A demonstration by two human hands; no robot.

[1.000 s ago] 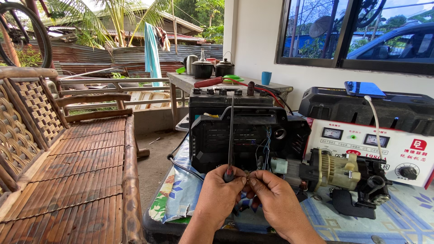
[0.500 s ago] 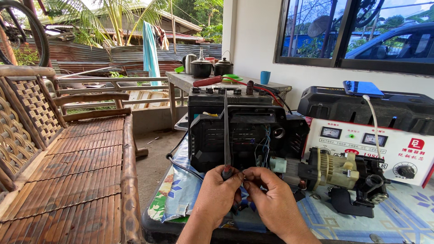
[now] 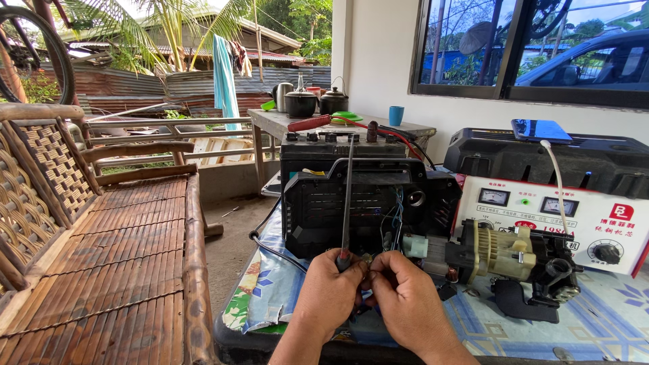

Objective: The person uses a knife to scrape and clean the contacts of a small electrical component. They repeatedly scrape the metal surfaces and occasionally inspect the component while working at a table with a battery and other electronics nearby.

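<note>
1. The left hand point(image 3: 328, 290) is closed in a fist around the lower end of a screwdriver point(image 3: 347, 203), gripping its handle just in front of the black housing point(image 3: 351, 203).
2. The screwdriver stands nearly upright, its long thin shaft rising in front of the housing to about the level of the housing's top edge.
3. The right hand point(image 3: 405, 301) is curled, its fingertips pinched on a small part point(image 3: 367, 258) that touches the left hand's fingers; what the part is cannot be told.
4. Both hands meet just below the housing's lower front edge, knuckles close together.
5. Blue and thin dark wires point(image 3: 395, 213) hang out of the housing's right side, above the right hand.
6. A motor point(image 3: 500, 253), cream and black, lies right of the housing, touching it at a pale connector.
7. Behind the motor, to the right of the housing, stands a white charger point(image 3: 541, 216) with two meters and a knob.
8. A battery point(image 3: 338, 145) sits directly behind the housing, a red cable point(image 3: 385, 132) running over its top.
9. A black case point(image 3: 547, 162) stands behind the charger, a phone point(image 3: 541, 130) lying on it.
10. A patterned cloth point(image 3: 270, 290) lies under the housing, covering the table.
11. A bamboo bench point(image 3: 101, 243) stands well to the left of the housing.
</note>
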